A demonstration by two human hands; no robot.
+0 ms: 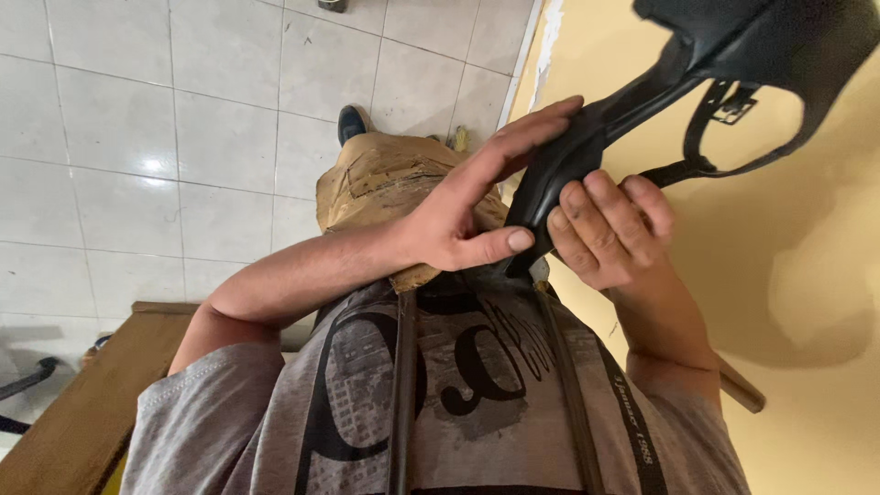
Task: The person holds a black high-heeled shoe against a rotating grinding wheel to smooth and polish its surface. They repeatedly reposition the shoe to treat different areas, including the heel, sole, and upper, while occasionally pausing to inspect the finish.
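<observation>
- The black leather high-heeled shoe with a buckled ankle strap (pixel 733 55) is running off the top right corner of the frame, so its heel end and part of its upper are getting cut off.
- The shoe's front end is disappearing between the two hands, and its tip is hard to make out there.
- The left hand (pixel 472 206) is reaching across from the left, palm lying flat along the shoe's dark sole, fingers stretched out long and the thumb pressing in from below.
- The right hand (pixel 610 229) is curling round the same narrow part of the shoe from the right side, fingers bent and closing on it, knuckles facing the camera.
- The shoe is hanging in the air in front of the person's chest, tilting up toward the yellow painted wall (pixel 807 275).
- A tan paper-wrapped bundle patched with tape (pixel 385 183) is sitting on the person's lap, half hidden behind the left wrist.
- A dark blue shoe toe (pixel 351 121) is peeking out above the bundle, on the white tiled floor (pixel 137 137).
- A brown wooden bench (pixel 82 403) is showing at the lower left, its far end cut off.
</observation>
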